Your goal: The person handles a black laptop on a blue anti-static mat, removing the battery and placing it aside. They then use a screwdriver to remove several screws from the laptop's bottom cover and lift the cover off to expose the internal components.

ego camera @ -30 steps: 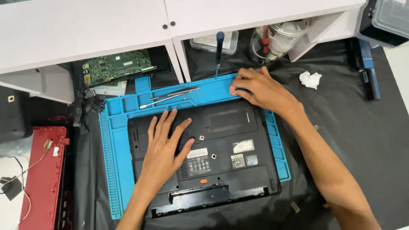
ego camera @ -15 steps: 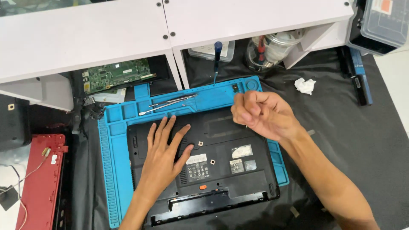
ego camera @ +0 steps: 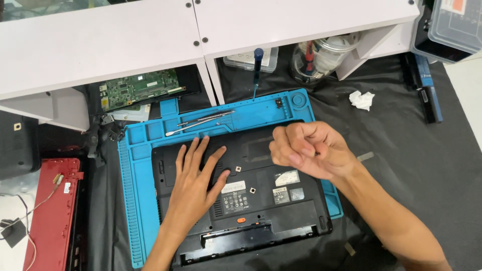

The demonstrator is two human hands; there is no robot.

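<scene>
A black laptop (ego camera: 261, 200) lies bottom-up on a blue work mat (ego camera: 135, 200). My left hand (ego camera: 193, 185) rests flat on the left half of its underside, fingers spread. Over the laptop's upper right part hovers my right hand (ego camera: 306, 148), with the fingers curled in and the fingertips pinched together. Whether something tiny sits between them cannot be made out. Two small square bits lie on the laptop's base next to its labels.
Thin metal pry tools (ego camera: 201, 123) lie in the mat's top trays. A blue-handled screwdriver (ego camera: 257, 65) stands by the white shelf leg. Around them are a green circuit board (ego camera: 140, 88), a red case (ego camera: 50, 216), a crumpled tissue (ego camera: 361, 99) and a clear jar (ego camera: 321, 57).
My right hand left the mat's top right corner and came down over the laptop, its fingers curling shut. The left hand stayed flat on the laptop.
</scene>
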